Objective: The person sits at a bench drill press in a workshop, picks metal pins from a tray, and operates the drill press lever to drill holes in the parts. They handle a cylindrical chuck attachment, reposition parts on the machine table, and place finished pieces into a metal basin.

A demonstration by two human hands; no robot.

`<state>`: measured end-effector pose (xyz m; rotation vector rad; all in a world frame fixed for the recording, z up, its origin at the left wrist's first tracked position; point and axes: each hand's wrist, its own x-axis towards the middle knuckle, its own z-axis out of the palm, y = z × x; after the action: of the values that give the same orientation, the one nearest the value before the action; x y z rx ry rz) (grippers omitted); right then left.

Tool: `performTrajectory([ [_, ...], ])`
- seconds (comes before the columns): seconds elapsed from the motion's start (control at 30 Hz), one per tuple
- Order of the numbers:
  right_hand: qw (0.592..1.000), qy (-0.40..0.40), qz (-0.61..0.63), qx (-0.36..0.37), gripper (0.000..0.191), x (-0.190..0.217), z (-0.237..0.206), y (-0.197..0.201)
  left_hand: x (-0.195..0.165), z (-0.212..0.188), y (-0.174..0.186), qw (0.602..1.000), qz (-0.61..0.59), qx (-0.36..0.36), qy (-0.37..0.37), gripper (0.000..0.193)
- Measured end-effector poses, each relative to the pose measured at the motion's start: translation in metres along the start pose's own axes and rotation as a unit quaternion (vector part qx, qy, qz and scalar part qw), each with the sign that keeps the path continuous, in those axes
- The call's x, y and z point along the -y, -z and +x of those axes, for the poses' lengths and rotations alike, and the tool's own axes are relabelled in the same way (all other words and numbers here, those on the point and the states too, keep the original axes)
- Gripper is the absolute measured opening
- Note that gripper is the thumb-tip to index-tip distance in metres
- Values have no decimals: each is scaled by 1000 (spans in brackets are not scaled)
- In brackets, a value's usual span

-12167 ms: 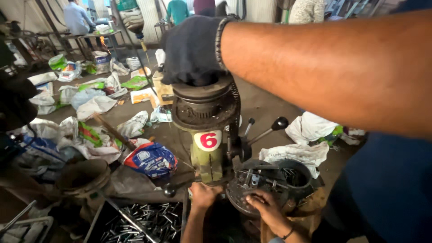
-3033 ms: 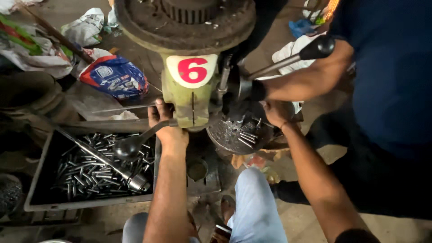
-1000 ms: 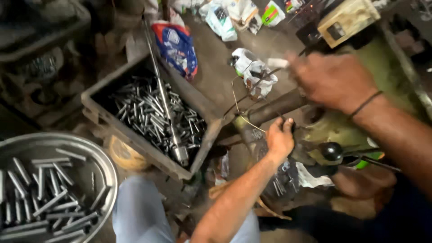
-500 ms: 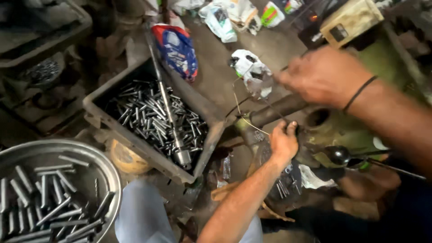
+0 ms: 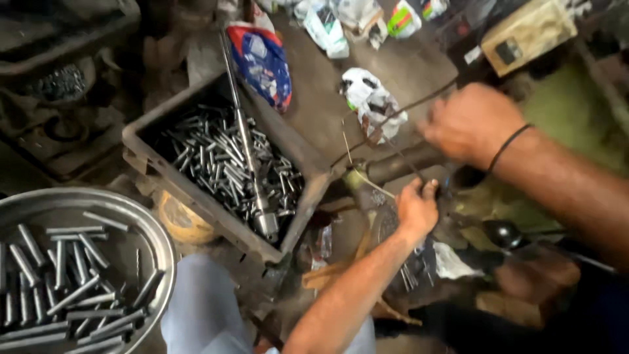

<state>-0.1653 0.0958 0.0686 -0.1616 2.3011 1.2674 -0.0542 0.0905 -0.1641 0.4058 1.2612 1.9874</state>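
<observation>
we see the left hand (image 5: pixel 417 208) curled shut on a dark machine part by the horizontal steel bar (image 5: pixel 401 162), just right of the metal crate (image 5: pixel 308 196) full of steel pins. right hand (image 5: pixel 470 122), black wristband, blurs above the bar w/ fingers bent; can't tell what it grips. round pan (image 5: pixel 154 229) w/ more pins sits bottom left.

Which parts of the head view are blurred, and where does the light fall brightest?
In the head view, the right hand is smeared by motion blur, the left hand less so; the metal pins in the dark tray look fairly sharp; the white bag catches the brightest light, and the lower right corner lies in shadow.
</observation>
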Motion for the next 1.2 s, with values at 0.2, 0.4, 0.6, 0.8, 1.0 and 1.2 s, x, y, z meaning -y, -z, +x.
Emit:
performTrajectory([
  [0.2,988,-85,40,-123,51,2,-20,0,0,-1,-2,999,-27,20,27,35],
  [0.4,998,-41,-30,-41,51,3,-3,11,3,-2,-2,998,-29,37,45,31],
  [0.6,996,32,-7,-86,48,15,8,14,7,3,-3,996,-18,50,65,31],
  [0.8,993,-29,66,-96,42,7,5,0,19,5,-9,999,15,-17,-25,31],
  [1.0,997,-46,-6,-67,42,13,13,7,18,6,-6,998,-18,28,47,31],
  [1.2,995,35,48,-82,48,20,10,3,21,8,-7,999,-17,38,-20,28],
])
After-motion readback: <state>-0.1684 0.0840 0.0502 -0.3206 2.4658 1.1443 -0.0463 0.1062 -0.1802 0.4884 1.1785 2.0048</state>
